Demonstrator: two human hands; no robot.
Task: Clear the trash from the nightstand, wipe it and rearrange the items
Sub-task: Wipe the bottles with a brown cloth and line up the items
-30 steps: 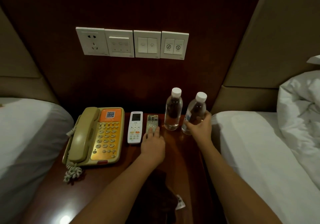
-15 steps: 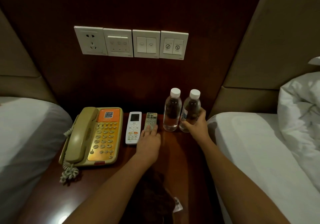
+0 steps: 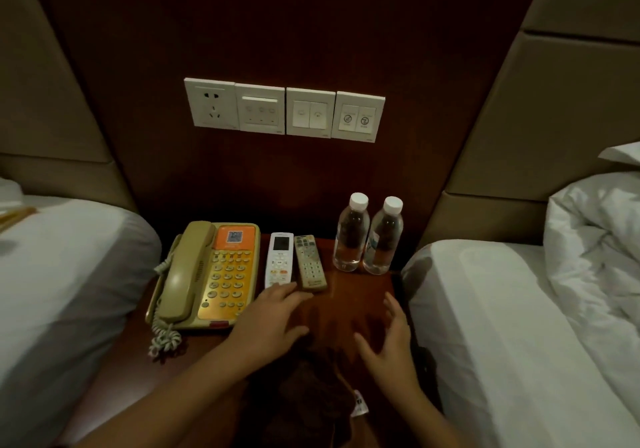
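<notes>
On the dark wooden nightstand a beige and orange telephone lies at the left. Beside it lie a white remote and a grey remote, side by side. Two clear water bottles with white caps stand together at the back right. My left hand hovers just in front of the remotes, fingers relaxed, holding nothing. My right hand is spread above the bare wood near the right edge, empty. A dark brown cloth with a white tag lies at the front, between my arms.
White beds flank the nightstand on the left and right. A row of wall switches and a socket sits on the dark panel above. The telephone's coiled cord trails at the front left.
My right hand has let go of the right bottle, which now stands beside the other. Both hands have drawn back toward me; the left has come off the grey remote.
</notes>
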